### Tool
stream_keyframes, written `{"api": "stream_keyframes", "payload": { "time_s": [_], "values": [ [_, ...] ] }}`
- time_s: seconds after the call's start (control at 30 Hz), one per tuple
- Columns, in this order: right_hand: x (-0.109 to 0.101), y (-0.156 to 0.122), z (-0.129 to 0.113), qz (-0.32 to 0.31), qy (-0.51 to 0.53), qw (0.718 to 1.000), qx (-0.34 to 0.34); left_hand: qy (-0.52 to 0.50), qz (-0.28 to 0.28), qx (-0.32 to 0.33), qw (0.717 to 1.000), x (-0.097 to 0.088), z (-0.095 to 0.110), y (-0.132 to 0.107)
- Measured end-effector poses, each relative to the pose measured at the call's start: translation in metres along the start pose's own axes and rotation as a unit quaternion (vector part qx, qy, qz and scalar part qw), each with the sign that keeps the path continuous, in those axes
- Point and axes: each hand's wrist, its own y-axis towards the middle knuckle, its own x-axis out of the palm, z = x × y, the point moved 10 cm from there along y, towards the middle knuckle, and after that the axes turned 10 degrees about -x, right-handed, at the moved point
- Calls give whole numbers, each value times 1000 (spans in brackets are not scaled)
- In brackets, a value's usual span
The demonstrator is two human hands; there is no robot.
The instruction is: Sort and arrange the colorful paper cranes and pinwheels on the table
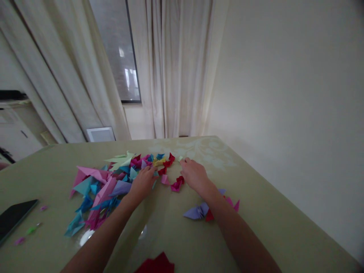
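Note:
Folded paper cranes lie in a colourful pile (108, 185) of pink, blue, teal and pale green on the table. My left hand (144, 181) rests at the pile's right edge, fingers stretched forward among the small pieces, with no paper visibly gripped. My right hand (195, 173) is farther right, its fingers bent together at a tiny pale green folded paper piece (180, 158). Between the hands are a red paper piece (170, 159), a pink one (165, 179) and a magenta one (176, 185). Under my right forearm sits a lilac paper crane (197, 211), partly hidden.
A dark phone or tablet (17, 216) lies at the left of the pale green table (167, 235), near small pink and green bits (31, 229). Red paper (156, 264) shows at the near edge. Curtains (182, 68) and a wall (290, 87) stand behind.

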Motion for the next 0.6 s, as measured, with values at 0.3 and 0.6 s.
{"api": "stream_keyframes", "payload": {
  "time_s": [0.3, 0.6],
  "values": [
    [-41, -8, -33, 121, 205, 967, -93, -98, 0, 15, 995, -31, 4, -10],
    [-89, -46, -43, 147, 252, 938, -185, -412, -78, 108, 902, -96, 89, -43]
  ]
}}
